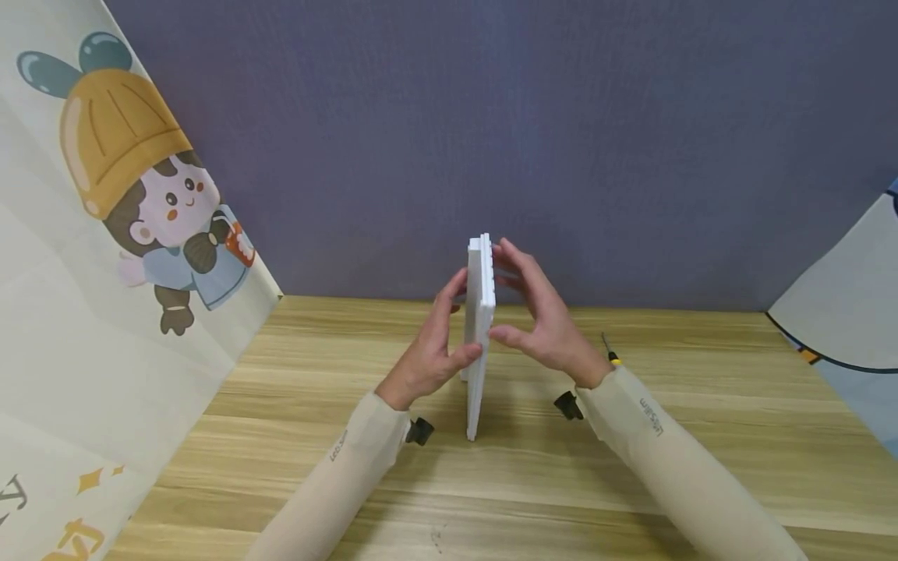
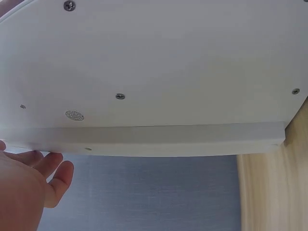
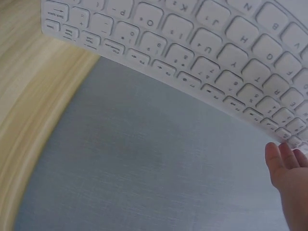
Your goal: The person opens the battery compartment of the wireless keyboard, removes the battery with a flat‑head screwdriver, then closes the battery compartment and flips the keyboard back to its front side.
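A white keyboard (image 1: pixel 477 389) stands on its short end, edge-on in the head view, between both hands. My left hand (image 1: pixel 429 354) holds it from the left, thumb at the near edge and fingers toward the far edge. From the right, my right hand (image 1: pixel 550 331) spans the key side with bent fingers and the thumb at the near edge. The left wrist view has the keyboard's plain back (image 2: pixel 168 62), with screws and a small oval label. White keys (image 3: pixel 197 45) fill the top of the right wrist view, where right fingertips touch the long edge.
A small screwdriver (image 1: pixel 610 351) with a black and yellow handle lies on the wooden table (image 1: pixel 337 343), beyond the right wrist. A dark blue-grey panel (image 1: pixel 449 140) rises behind the table. At the left hangs a pale sheet with a cartoon figure (image 1: pixel 168 187).
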Demonstrator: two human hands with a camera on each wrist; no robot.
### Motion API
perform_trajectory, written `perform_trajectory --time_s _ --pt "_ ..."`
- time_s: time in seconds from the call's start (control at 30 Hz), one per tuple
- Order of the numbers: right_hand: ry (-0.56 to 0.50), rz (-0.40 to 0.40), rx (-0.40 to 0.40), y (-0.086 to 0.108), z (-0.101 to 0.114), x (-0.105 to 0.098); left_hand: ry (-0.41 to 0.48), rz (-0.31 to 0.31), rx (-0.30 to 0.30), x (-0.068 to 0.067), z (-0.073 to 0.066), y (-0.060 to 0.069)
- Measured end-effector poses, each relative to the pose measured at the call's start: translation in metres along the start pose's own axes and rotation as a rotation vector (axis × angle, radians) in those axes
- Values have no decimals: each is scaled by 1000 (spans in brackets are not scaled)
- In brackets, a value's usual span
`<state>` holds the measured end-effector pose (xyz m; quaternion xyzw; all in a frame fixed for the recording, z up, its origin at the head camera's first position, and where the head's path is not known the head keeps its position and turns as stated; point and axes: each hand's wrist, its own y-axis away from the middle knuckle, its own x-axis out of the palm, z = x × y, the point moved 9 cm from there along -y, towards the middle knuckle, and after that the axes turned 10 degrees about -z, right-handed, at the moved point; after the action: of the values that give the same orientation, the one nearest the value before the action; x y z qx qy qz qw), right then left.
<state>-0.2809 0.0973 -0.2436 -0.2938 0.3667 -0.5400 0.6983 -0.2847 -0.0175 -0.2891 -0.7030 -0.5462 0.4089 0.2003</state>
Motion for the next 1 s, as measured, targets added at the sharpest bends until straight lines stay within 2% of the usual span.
perform_trajectory --time_s 0.17,0.4,0.57,0.7,1.0 --pt "-3 -8 -14 -4 7 -3 -11 9 -9 3 2 2" --pt "8 -16 -26 -12 34 -3 -33 21 -7 7 3 3" --pt "30 -8 -16 -10 20 -7 -41 27 -12 8 3 4" --pt "41 -12 -20 -8 10 -11 -33 48 -47 11 8 7" --pt "69 -6 -56 -9 16 -23 -19 113 -136 22 17 14"
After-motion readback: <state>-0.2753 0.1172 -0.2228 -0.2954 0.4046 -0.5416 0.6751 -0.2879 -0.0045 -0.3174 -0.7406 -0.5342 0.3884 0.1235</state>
